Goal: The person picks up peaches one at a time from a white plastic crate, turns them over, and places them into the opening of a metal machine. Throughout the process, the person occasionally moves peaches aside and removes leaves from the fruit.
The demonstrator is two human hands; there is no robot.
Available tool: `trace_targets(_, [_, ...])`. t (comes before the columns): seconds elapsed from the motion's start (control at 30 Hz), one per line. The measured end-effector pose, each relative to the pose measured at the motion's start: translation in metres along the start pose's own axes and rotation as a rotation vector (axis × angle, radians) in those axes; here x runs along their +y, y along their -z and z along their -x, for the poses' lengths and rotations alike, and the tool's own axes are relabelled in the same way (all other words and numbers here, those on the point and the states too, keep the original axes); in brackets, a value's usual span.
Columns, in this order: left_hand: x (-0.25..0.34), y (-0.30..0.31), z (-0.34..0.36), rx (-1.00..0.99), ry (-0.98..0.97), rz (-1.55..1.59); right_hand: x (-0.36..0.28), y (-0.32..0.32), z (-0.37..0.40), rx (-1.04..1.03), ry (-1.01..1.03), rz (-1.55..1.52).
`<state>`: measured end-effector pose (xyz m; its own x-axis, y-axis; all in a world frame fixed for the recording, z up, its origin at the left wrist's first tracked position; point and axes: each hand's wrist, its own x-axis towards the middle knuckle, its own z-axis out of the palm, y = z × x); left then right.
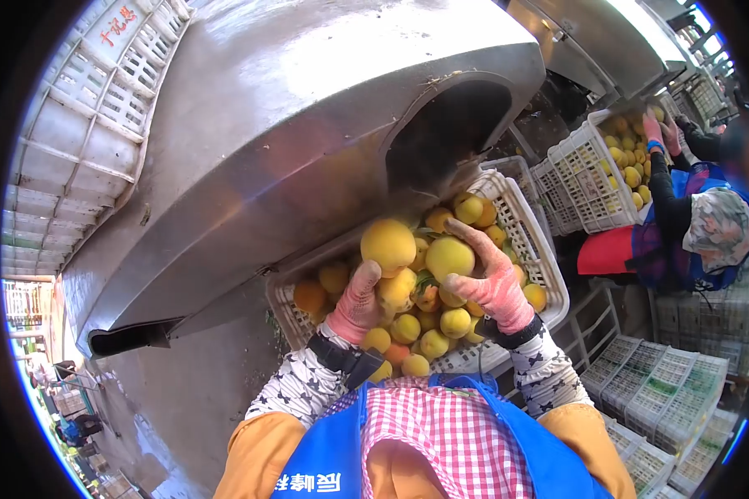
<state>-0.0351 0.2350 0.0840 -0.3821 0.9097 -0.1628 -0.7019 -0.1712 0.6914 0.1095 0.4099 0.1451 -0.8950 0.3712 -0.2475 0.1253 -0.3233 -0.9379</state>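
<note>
A white plastic crate (549,264) in front of me holds several yellow peaches (406,328), with green leaves among them. My left hand (359,303), in a pink glove, is closed on a large yellow peach (389,244). Another peach (396,288) sits right under it, against the same hand; whether it is gripped too is hard to tell. My right hand (495,287), gloved in pink with dirty fingertips, curls its thumb and fingers around a greenish-yellow peach (450,259). Both held peaches are just above the pile. The left fingers are partly hidden behind the fruit.
A metal machine (308,125) with a dark opening (449,125) stands beyond the crate. A white crate (100,125) rests on its left side. To the right, a co-worker (699,208) handles fruit in another crate (595,179). Stacked crates (657,391) stand at lower right.
</note>
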Motion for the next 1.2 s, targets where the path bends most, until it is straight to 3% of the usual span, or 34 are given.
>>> trace_targets(0.07, [0.003,-0.003,-0.001,0.029,-0.007,0.107,0.001,0.002,-0.003,0.086,0.393,0.595])
trace_targets(0.27, [0.006,-0.026,-0.005,0.077,-0.047,0.103,-0.014,-0.008,-0.005,0.133,0.496,0.717])
trace_targets(0.33, [0.008,-0.03,-0.006,0.062,-0.079,0.142,-0.018,-0.003,-0.005,0.161,0.071,-0.297])
trace_targets(0.37, [0.007,-0.032,-0.007,0.059,-0.077,0.146,-0.012,0.012,-0.006,0.09,-0.057,-0.321])
trace_targets(0.4, [0.008,-0.032,-0.008,0.051,-0.053,0.169,-0.005,0.011,-0.01,0.092,-0.06,-0.319])
trace_targets(0.47, [0.006,-0.03,-0.007,0.049,-0.028,0.189,0.006,0.004,-0.018,0.304,0.093,0.236])
trace_targets(0.5, [0.001,-0.027,-0.005,0.046,0.026,0.292,0.006,0.004,-0.022,0.391,0.214,0.328])
trace_targets(0.53, [-0.003,-0.024,-0.005,0.039,0.081,0.394,0.003,-0.006,-0.03,0.516,0.462,0.38])
trace_targets(0.63, [-0.003,-0.028,-0.006,0.049,0.12,0.387,-0.002,0.006,-0.025,0.39,0.527,0.519])
trace_targets(0.7, [0.004,-0.033,-0.006,0.064,0.113,0.358,-0.013,0.007,-0.026,0.214,0.715,0.779])
trace_targets(0.87, [0.019,-0.029,-0.005,-0.01,0.074,0.375,-0.026,-0.005,-0.048,0.238,0.543,0.924])
trace_targets(0.93, [0.017,-0.028,-0.005,0.015,0.093,0.338,-0.018,-0.007,-0.095,0.42,0.387,0.785])
trace_targets(0.97, [0.012,-0.024,-0.006,0.076,0.067,0.311,-0.015,-0.011,-0.106,0.423,0.394,0.787])
trace_targets(1.03, [0.017,-0.028,-0.001,0.186,0.033,0.203,-0.012,-0.022,-0.123,0.573,0.577,1.142])
trace_targets(1.2, [0.007,0.001,0.018,0.13,0.094,0.308,-0.015,-0.028,-0.121,0.623,0.496,1.076])
